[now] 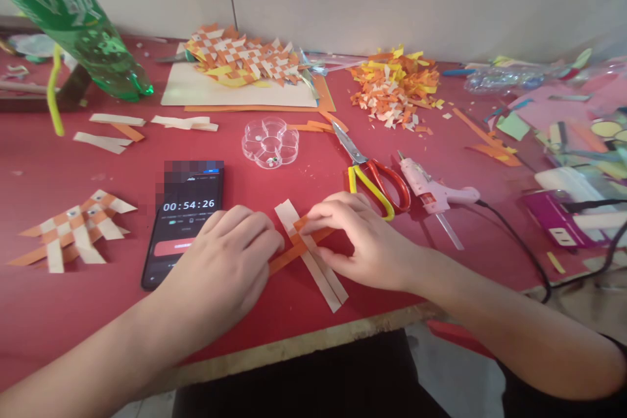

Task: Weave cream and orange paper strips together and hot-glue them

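Observation:
A cream paper strip (330, 287) with a lengthwise slit or seam lies slanted on the red table, crossed by orange paper strips (289, 257). My left hand (235, 248) is closed, its curled fingertips gripping the left end of the orange strip. From the other side, my right hand (365, 241) bends its fingers over the crossing and the orange paper, the thumb lower down by the cream strip. Its palm hides the strips' right ends. Left of my hands, woven orange-and-cream paper fish (76, 225) with small eyes lie on the tabletop.
A phone (189, 209) showing a timer lies beside my left forearm. Scissors (365, 166) and a pink glue gun (434, 189) with a cord lie right. Behind are a clear flower-shaped tray (270, 142), piled woven fish (245, 55), paper scraps (396, 85) and a green bottle (73, 19).

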Available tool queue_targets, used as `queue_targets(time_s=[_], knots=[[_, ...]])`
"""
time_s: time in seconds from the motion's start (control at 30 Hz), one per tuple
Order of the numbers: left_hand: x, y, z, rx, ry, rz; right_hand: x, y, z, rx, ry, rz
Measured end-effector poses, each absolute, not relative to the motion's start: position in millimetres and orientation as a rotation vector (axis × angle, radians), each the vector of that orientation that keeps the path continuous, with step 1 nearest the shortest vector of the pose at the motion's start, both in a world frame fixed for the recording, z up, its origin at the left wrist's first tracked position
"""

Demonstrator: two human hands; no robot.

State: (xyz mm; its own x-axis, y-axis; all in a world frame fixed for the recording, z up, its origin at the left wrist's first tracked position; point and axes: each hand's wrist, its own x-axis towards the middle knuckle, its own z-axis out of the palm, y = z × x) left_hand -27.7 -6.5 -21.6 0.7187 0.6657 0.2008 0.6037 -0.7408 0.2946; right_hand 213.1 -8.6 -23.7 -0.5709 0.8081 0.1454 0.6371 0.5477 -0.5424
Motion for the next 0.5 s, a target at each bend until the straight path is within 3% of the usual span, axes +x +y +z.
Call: queue_targets(time_s=[0.5], knots=[[-25.2, -14.1, -22.7, 2.616, 1.039, 0.419, 215.0, -7.5, -24.0, -1.201, -2.406, 0.663]])
